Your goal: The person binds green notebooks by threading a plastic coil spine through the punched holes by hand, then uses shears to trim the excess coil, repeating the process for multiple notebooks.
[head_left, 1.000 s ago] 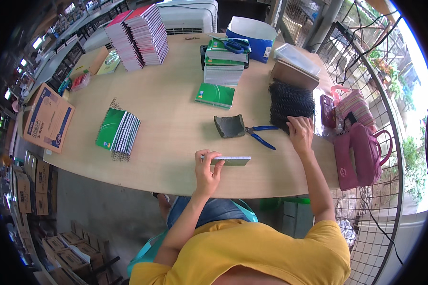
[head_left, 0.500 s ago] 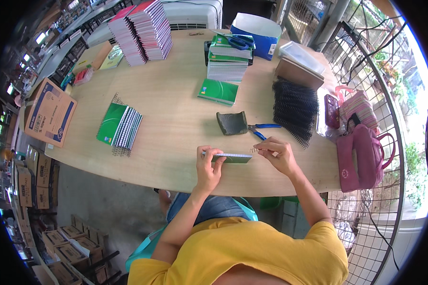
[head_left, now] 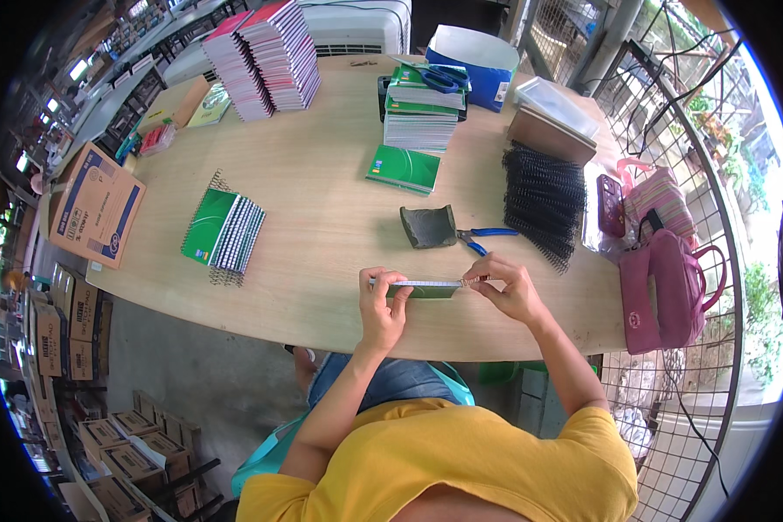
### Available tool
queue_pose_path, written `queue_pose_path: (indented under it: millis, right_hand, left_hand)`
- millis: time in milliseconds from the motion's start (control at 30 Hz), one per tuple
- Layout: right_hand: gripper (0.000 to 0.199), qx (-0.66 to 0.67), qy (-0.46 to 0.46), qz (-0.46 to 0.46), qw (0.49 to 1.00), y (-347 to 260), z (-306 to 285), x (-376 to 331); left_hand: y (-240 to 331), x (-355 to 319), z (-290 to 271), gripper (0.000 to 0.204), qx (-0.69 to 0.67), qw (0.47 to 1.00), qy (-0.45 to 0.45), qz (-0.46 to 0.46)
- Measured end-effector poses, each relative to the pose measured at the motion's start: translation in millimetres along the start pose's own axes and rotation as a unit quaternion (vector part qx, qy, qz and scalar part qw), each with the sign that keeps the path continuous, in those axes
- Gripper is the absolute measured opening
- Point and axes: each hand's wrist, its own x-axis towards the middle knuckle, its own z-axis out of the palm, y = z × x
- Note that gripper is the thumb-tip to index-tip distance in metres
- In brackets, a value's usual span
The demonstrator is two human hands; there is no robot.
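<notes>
Left hand (head_left: 381, 306) grips the green notebook (head_left: 422, 289) on edge at the tabletop's (head_left: 322, 217) near rim. Right hand (head_left: 506, 287), a second ago at the black binding coils (head_left: 544, 200), now pinches a coil against the notebook's end, ready for threading.

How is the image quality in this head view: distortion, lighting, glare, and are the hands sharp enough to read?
Head view: strong fisheye, so the long wooden table's edge bows and a black rim cuts the corners; even daylight with soft shadows; the outdoor strip behind the wire mesh fence at right is washed out; the left hand and right hand, both on the thin green notebook, look sharp, without motion blur.
</notes>
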Motion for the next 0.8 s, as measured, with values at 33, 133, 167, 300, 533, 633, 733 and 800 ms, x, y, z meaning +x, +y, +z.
queue_pose_path:
  millis: [33, 133, 167, 300, 533, 633, 733, 800]
  right_hand:
    - [0.018, 0.0, 0.0, -0.001, 1.0, 1, 0, 1]
    - [0.014, -0.035, -0.073, 0.042, 0.996, -4, -5, 1]
    - [0.015, -0.048, -0.075, 0.027, 0.996, -3, -4, 1]
    - [0.019, -0.11, -0.042, -0.032, 0.992, -18, 3, 7]
    - [0.031, -0.159, -0.032, -0.019, 0.986, -33, 16, 7]
    - [0.027, -0.213, -0.006, -0.046, 0.976, -19, 22, 4]
    - [0.022, -0.242, 0.046, -0.109, 0.963, -33, 22, 11]
    - [0.022, -0.245, 0.044, -0.091, 0.964, -28, 27, 9]
  left_hand:
    - [0, 0, 0, 0.019, -0.004, 1.0, 0.003, -0.002]
    - [3, 0, 0, 0.019, -0.003, 1.0, 0.002, -0.014]
    - [4, 1, -1, 0.019, -0.001, 1.0, 0.0, -0.018]
    - [3, 0, -2, 0.019, 0.006, 1.0, -0.001, -0.003]
    - [-1, -2, -1, 0.019, 0.005, 1.0, 0.005, 0.003]
    - [0, -3, 0, 0.019, 0.002, 1.0, 0.009, 0.002]
    - [1, -2, 0, 0.019, 0.009, 1.0, 0.006, 0.006]
    - [0, -3, 0, 0.018, 0.015, 1.0, 0.006, 0.009]
